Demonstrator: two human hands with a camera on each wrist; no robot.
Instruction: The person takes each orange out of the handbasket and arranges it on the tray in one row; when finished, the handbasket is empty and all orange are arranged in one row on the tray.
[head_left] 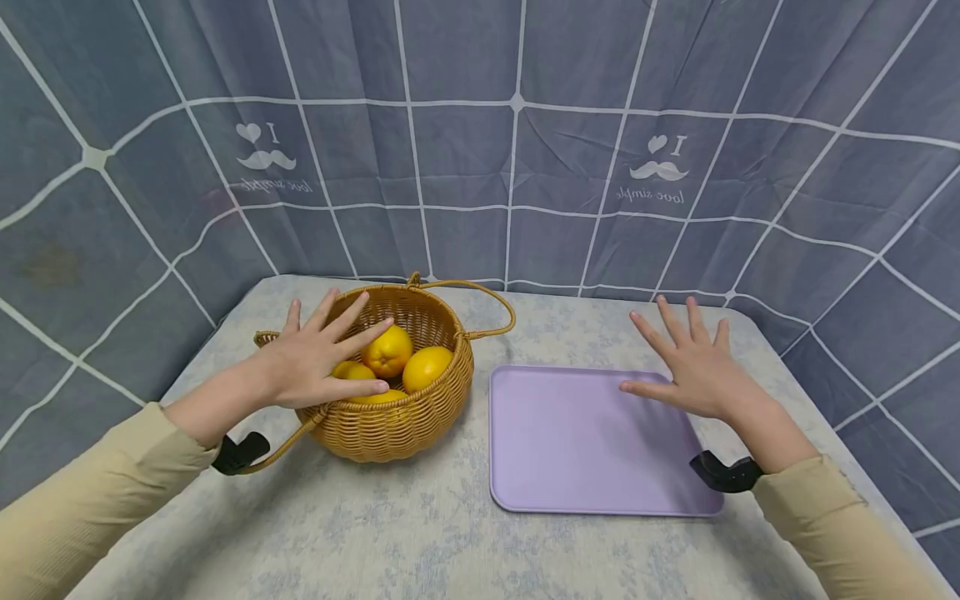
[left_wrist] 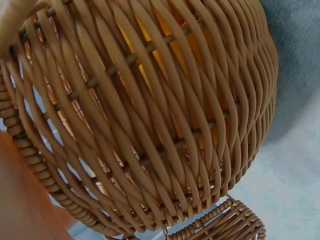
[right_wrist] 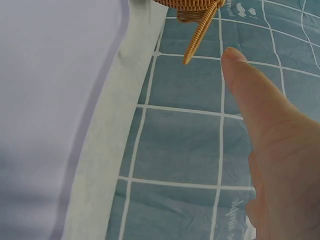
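The oranges (head_left: 387, 351) are lying in the basket (head_left: 390, 421) on the left half of the counter (head_left: 420, 533) — three or four fruits, piled against each other. The left hand (head_left: 315, 358) is hovering over the basket's near-left rim with its fingers spread and straight, its grip wide open and holding nothing; the fingertips are reaching above the fruit, and whether they touch it cannot be told. In the left wrist view the basket's woven wall is filling the frame, orange showing through the gaps. Just right of the basket a lilac tray (head_left: 570, 442) is lying flat. The right hand (head_left: 693, 367) is hanging above the tray's far-right corner — fingers splayed, grip open and empty. A checked grey cloth (head_left: 517, 150) is hanging behind the counter.
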